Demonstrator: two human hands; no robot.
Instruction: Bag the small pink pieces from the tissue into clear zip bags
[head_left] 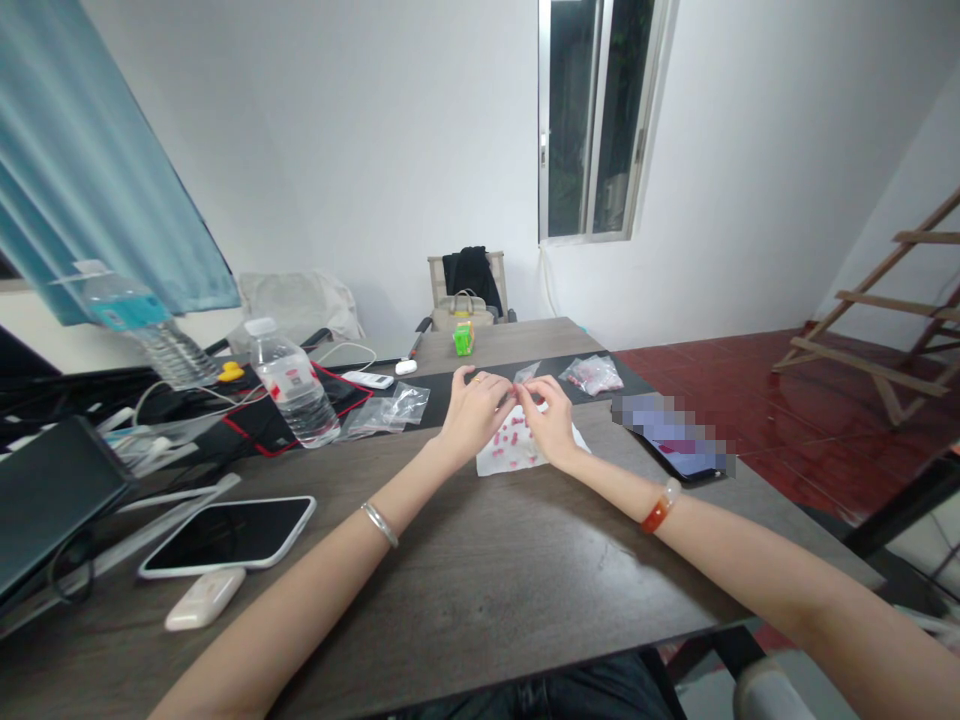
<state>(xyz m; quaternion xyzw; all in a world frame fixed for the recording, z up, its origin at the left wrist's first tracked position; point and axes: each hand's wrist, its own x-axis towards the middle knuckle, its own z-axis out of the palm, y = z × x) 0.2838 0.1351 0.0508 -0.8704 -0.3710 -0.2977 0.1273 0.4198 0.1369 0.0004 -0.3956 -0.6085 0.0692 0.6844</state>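
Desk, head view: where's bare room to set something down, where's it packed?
Widest bare patch: desk between left forearm and right forearm, this side of the white sheet. Smaller: between right forearm, right-side phone and desk's right edge. Crowded: left side, with white-rimmed phone, white case, bottles.

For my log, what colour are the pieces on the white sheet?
The pieces are pinkish-red, seen best in the head view.

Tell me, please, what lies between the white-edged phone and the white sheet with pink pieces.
In the head view, the left forearm, wearing a silver bangle, crosses the tabletop between the phone and the white sheet.
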